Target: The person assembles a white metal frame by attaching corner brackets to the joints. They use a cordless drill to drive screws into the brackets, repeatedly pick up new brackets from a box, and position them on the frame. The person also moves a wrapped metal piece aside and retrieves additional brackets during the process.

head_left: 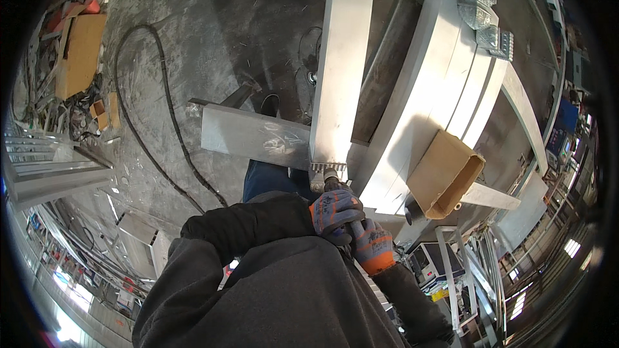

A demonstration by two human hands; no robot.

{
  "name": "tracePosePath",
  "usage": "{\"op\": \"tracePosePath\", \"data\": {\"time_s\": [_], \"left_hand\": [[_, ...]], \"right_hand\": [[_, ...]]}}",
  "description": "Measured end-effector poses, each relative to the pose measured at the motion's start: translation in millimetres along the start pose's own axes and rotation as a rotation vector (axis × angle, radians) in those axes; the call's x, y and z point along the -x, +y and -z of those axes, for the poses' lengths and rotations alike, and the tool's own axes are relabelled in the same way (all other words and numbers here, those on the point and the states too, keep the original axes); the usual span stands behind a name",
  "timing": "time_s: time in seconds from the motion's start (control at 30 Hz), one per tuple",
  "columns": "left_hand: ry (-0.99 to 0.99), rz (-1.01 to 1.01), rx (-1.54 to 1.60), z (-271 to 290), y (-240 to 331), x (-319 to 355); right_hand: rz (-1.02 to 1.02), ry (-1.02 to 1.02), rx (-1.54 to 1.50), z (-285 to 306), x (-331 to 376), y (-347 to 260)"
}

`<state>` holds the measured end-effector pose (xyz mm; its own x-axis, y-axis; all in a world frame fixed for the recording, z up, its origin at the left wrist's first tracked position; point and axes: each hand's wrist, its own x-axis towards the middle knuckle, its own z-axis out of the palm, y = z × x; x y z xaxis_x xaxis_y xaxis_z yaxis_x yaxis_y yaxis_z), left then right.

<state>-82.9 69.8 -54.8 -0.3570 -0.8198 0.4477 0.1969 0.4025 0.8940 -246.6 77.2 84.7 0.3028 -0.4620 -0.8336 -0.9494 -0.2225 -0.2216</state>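
Observation:
My left hand (336, 211), in a grey and orange work glove, is closed around the front of a dark hand-held tool (331, 179) with a rounded head. Just behind and to the right, my right hand (374, 246) in a matching glove is closed on the tool's rear part. The hands hide most of the tool, so its exact kind does not show. Its head meets the near end of a long pale metal beam (343, 64), where a ridged metal end piece (327, 168) sits. This beam rests across a shorter metal bar (255, 134).
To the right lie several long metal beams (412, 103) with ridged cast fittings (477, 9) on their far ends. An open cardboard box (445, 174) stands on their near ends. A black cable (169, 100) loops over the floor at left, near scrap and a cardboard sheet (80, 55).

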Motion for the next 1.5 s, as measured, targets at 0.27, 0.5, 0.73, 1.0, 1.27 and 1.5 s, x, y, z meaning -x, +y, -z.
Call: {"op": "tracePosePath", "data": {"time_s": [0.27,0.5,0.73,1.0,1.27,1.5], "left_hand": [[-0.022,-0.017,0.036,-10,-8,20],[0.011,-0.048,0.056,-10,-8,16],[0.095,-0.038,0.048,-13,-5,10],[0.365,-0.046,0.006,-26,-12,-1],[-0.174,0.232,-0.19,2,5,-2],[-0.678,0.498,-0.812,54,-32,27]], "right_hand": [[0.099,-0.091,0.084,-8,-3,7],[0.107,-0.108,0.083,4,-4,4],[0.131,-0.035,0.047,4,-7,11],[0.16,-0.071,0.16,25,-22,18],[0.083,-0.024,0.177,16,-25,29],[0.092,0.079,0.1,25,-19,23]]}}
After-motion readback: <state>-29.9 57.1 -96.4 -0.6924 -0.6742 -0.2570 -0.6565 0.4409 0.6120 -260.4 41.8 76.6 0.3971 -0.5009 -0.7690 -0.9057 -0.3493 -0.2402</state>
